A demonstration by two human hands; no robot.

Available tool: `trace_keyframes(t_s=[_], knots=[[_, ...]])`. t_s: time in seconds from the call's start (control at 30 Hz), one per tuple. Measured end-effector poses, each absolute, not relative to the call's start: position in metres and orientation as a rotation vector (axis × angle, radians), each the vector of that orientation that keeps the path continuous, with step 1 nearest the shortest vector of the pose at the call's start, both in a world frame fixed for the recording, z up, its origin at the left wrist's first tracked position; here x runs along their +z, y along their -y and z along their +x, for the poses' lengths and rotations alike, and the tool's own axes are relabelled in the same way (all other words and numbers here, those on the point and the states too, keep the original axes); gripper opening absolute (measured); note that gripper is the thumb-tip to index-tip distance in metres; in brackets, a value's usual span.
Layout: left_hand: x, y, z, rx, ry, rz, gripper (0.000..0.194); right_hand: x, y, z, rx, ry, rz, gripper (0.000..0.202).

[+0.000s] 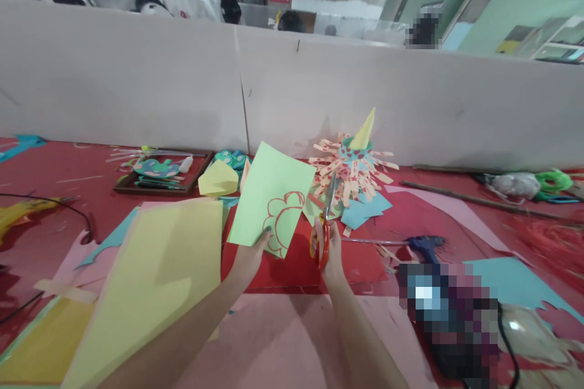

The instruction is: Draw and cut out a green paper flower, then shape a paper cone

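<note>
My left hand [252,256] pinches the lower edge of a light green paper sheet [267,191] and holds it up above the table. A red flower outline [283,219] is drawn on the sheet's lower right part. My right hand [329,243] grips red-handled scissors [326,213] just right of the sheet, blades pointing up and away, close to the paper's right edge. The blades look nearly closed and do not touch the paper.
A large yellow sheet [159,279] lies at the left front. A paper craft with strips and a yellow cone [353,164] sits behind the scissors. A blue glue gun [424,246], a tray of cutouts [159,173], coloured paper scraps and a grey partition wall [292,91] surround the red table.
</note>
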State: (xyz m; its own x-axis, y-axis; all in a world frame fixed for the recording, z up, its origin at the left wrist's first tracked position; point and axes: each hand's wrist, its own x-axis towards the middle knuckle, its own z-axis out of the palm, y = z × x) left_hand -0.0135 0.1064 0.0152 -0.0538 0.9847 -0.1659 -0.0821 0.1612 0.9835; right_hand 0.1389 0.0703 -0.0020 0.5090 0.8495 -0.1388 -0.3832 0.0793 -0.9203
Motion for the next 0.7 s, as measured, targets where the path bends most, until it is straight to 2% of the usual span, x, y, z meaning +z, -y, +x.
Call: trace_keyframes(t_s=[0.1,0.4,0.53,0.7], knots=[[0.025,-0.117,-0.012,1.221,-1.286,1.052,0.031,-0.005,-0.068,0.135,0.983,0.63,-1.158,0.041],[0.017,-0.126,-0.027,1.363,-1.413,0.98,0.047,-0.004,-0.056,0.122,0.979,0.877,-1.345,0.039],[0.021,-0.117,-0.026,1.348,-1.434,0.993,0.038,0.002,-0.055,0.12,0.893,0.904,-1.401,0.039],[0.024,-0.104,-0.02,1.357,-1.43,1.009,0.036,0.004,-0.054,0.12,0.982,0.963,-1.29,0.041]])
